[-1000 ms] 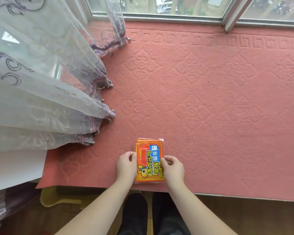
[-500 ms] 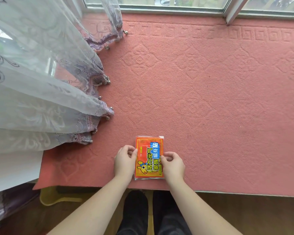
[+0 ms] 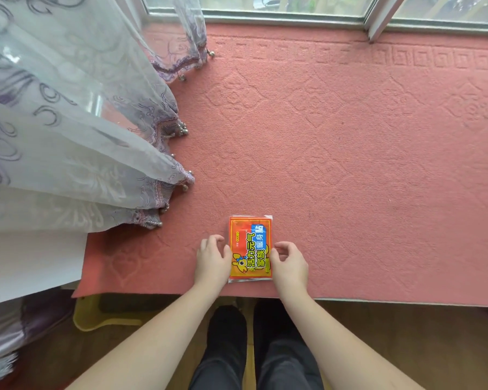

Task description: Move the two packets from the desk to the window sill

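Nearest: dark trousers (image 3: 254, 358) and bare forearms reaching forward over a wooden floor (image 3: 406, 327). Down to the left of the left arm, a yellow mat (image 3: 90, 319) on the floor, partly tucked under the sill's edge.

Left hand (image 3: 212, 260) resting on the pink mat (image 3: 350, 164) that covers the window sill, fingers loosely spread and curled, open, thumb tip just touching the left edge of the packets (image 3: 250, 249). Right hand (image 3: 289, 263) on the other side, also open, fingers curled and lifted a little, thumb and forefinger at the right edge of the packets — gripping nothing.

Between the two hands, the packets lying flat on the mat near the sill's front edge: orange and red with a blue patch, yellow lettering and a cartoon animal on the top one. Clear plastic edges showing beyond the top and bottom borders, so stacked; the lower one otherwise hidden.

Left of the left hand and farther out, a sheer lilac curtain (image 3: 68, 136) with beaded hem draped onto the mat, white wall below it.

Beyond the hands, bare embossed mat with diamond patterns and a key-pattern border. Farthest, the window frame (image 3: 293, 19) and glass — parked cars blurred outside.
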Demonstrator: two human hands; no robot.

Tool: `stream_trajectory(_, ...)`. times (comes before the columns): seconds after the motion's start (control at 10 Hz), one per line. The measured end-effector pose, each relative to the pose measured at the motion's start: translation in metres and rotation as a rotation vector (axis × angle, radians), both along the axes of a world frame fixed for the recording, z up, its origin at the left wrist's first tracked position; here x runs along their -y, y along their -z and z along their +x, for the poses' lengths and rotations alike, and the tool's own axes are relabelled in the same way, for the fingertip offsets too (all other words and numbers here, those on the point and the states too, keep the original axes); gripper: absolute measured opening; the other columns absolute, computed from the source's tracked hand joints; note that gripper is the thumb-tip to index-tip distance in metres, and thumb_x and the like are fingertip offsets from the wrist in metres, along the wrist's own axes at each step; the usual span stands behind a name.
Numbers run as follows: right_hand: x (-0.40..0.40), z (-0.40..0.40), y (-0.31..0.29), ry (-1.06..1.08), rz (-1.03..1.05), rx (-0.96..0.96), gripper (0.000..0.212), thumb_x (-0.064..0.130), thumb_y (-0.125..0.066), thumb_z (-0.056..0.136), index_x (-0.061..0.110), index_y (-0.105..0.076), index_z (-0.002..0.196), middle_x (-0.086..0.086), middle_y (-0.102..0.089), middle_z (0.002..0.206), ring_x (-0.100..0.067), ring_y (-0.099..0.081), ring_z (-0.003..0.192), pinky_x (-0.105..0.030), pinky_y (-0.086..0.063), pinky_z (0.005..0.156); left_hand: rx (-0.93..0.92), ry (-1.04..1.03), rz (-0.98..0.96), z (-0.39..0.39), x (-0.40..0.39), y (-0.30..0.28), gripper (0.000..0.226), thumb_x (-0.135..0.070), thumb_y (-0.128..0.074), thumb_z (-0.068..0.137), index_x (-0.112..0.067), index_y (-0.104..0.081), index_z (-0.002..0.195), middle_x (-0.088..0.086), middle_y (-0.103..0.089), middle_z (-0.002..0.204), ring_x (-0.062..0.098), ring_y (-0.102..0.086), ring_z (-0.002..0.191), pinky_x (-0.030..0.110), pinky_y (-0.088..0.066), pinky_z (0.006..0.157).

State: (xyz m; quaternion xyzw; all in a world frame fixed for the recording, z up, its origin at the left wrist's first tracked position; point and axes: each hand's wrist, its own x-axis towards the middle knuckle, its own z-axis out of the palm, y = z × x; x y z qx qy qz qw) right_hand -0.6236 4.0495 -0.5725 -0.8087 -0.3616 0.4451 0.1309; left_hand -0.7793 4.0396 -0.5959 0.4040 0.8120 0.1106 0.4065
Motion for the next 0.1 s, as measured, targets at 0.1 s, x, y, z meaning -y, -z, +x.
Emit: stream_trajectory(0.1, 0.0053, -0.0013, -0.0202, -0.067, -0.001, -0.036, 0.013, 0.027, -0.054, 0.091, 0.025, -0.063, 0.100, 0.007, -0.068, 0.094, -0.015, -0.065, 0.091, -0.039, -0.055, 0.083, -0.056, 0.111, 0.098, -0.0009, 0.0059, -0.0239, 0.027, -0.018, -0.051, 0.092, -0.014, -0.058, 0.118, 0.006, -0.056, 0.123, 0.025, -0.047, 0.119, 0.036, -0.036, 0.101)
